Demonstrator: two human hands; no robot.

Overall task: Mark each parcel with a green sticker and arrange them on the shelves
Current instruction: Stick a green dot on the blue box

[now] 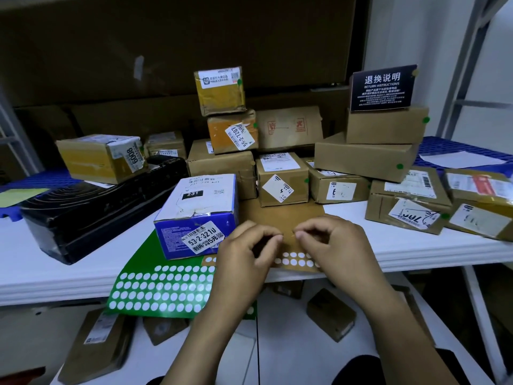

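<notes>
Left hand (247,254) and right hand (333,245) both curled like they're pinching, can't tell what; green sticker sheet (155,287) sits to their left.

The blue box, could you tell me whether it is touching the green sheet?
Touching. The head view shows the blue box standing on the green sheet, its bottom edge flat on it.

Low in the centre of the frame, the left hand (247,251) and right hand (330,243) meet over a flat cardboard sheet (280,215) at the table (416,248) front edge. To their left, a sticker sheet (144,273) overhangs that edge, with a box (197,212) standing on its far corner. Stacked parcels (280,179) crowd the table behind. More parcels (330,315) lie on the shelf (277,343) below.
</notes>
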